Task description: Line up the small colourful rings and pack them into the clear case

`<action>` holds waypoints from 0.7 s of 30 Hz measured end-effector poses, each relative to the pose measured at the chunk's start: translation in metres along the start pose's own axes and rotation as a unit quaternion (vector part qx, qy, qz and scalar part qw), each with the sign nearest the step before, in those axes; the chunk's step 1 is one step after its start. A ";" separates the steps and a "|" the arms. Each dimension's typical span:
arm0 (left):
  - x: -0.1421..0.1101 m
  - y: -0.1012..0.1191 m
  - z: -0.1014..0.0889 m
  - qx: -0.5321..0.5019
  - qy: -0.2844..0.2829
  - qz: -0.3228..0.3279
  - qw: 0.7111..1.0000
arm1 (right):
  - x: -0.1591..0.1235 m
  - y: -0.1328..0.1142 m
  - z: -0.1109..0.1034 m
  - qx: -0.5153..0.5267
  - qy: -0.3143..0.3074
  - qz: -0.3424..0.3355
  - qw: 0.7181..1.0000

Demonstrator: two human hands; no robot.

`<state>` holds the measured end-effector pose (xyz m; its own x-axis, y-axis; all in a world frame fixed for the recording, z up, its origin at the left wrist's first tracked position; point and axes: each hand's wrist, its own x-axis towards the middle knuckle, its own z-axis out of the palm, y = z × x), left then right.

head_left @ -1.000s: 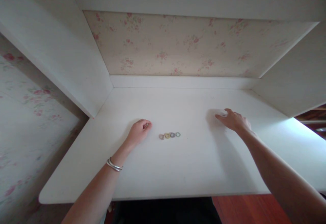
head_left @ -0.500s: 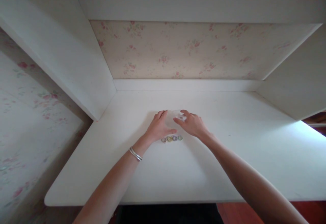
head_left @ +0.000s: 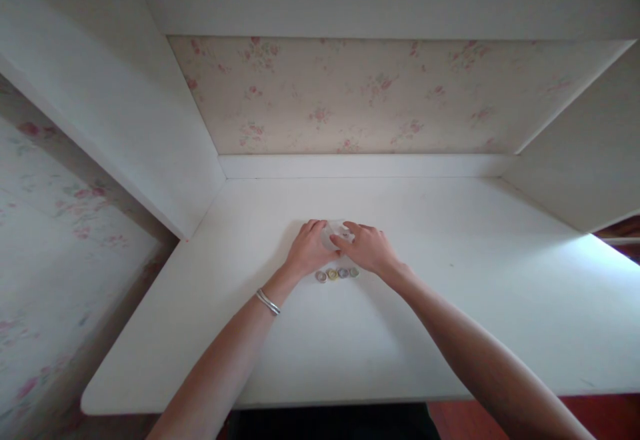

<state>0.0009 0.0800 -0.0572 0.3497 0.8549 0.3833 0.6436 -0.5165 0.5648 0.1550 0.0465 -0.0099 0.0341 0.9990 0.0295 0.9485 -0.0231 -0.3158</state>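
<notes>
My left hand (head_left: 309, 249) curves around the left side of a clear, see-through plastic container (head_left: 332, 232), its thumb along the near side. From the right, my right hand (head_left: 369, 245) reaches over the container, thumb and forefinger bent toward each other. A small item shows faintly between those fingertips, too blurred to name. Just nearer to me, several small round ring-shaped pieces (head_left: 332, 274) in pinkish, yellow, purple and greenish tones lie in a row on the white desk (head_left: 320, 353).
A white side panel (head_left: 145, 113) rises at the left and another panel (head_left: 575, 153) at the right. Floral wallpaper (head_left: 345, 97) covers the back above a low white ledge (head_left: 365, 165). The desk's front edge runs close to my body.
My right hand has moved left, its thumb and fingertips now over the container. My left hand stays at the container. The row of round pieces has not moved.
</notes>
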 end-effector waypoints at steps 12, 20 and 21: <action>0.000 -0.008 -0.016 -0.045 0.002 -0.049 0.998 | 0.016 0.047 -0.018 0.402 -0.021 0.083 0.912; -0.005 -0.023 -0.010 -0.021 -0.018 -0.029 0.999 | 0.011 0.116 0.005 0.361 0.073 0.202 0.907; -0.005 -0.024 -0.009 -0.016 -0.020 -0.024 0.999 | 0.009 0.123 0.008 0.328 0.096 0.209 0.916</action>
<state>-0.0224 0.0874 -0.0665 0.3459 0.8795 0.3269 0.6382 -0.4759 0.6051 0.2699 0.0532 -0.0563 0.4646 0.8821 -0.0781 0.4484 -0.3103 -0.8382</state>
